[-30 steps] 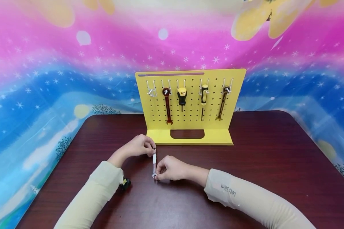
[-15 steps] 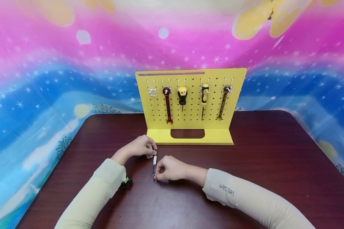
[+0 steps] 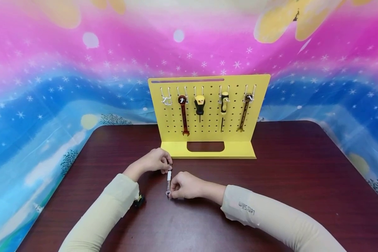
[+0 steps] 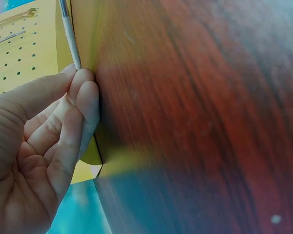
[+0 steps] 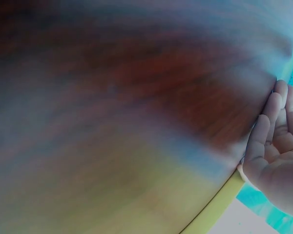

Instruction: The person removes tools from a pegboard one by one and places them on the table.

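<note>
A small silver combination wrench (image 3: 168, 176) with a white patch on its shank lies between my hands, just in front of the pegboard. My left hand (image 3: 154, 161) pinches its far ring end between thumb and fingers. In the left wrist view, the wrench shank (image 4: 70, 39) sticks out from the fingertips. At the near, open end is my right hand (image 3: 187, 185), its curled thumb and forefinger holding that tip. The right wrist view shows the right hand (image 5: 278, 146) low at the tabletop, but the wrench is hidden there.
A yellow pegboard (image 3: 211, 127) stands behind the hands. On its hooks hang a reddish wrench (image 3: 184, 115), a stubby screwdriver (image 3: 200, 105), a longer screwdriver (image 3: 224, 105) and a bronze-toned wrench (image 3: 245, 113). The leftmost white hook (image 3: 166, 99) carries no tool.
Both hands stay at the two ends of the wrench. The wrench seems to turn slightly about its length, its open end showing differently; the left hand has shifted very little.
</note>
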`<state>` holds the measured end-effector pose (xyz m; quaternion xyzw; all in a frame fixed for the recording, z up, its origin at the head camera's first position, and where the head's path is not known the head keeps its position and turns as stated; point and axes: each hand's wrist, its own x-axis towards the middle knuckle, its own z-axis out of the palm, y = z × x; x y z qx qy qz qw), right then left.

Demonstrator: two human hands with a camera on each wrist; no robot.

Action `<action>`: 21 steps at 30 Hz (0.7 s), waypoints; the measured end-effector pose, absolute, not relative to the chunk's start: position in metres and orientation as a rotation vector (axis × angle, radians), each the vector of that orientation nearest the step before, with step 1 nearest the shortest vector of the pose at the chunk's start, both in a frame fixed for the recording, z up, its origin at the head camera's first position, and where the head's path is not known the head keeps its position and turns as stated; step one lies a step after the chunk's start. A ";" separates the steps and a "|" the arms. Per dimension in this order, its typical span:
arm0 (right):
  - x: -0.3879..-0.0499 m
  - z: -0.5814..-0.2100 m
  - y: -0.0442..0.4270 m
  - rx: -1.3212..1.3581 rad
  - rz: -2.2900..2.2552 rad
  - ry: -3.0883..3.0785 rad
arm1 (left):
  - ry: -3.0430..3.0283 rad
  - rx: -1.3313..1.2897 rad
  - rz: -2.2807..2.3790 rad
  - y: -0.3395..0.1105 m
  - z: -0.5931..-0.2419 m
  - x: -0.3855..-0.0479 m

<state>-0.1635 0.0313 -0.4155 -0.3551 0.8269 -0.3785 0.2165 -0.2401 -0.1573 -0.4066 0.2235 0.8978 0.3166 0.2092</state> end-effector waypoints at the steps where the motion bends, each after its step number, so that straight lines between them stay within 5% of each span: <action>1: -0.164 -0.415 0.031 -0.982 -1.045 2.296 | 2.500 0.620 0.877 -0.157 -0.406 -0.240; 21: -0.173 -0.408 0.045 -0.992 -1.027 2.374 | 2.586 0.680 0.763 -0.159 -0.392 -0.242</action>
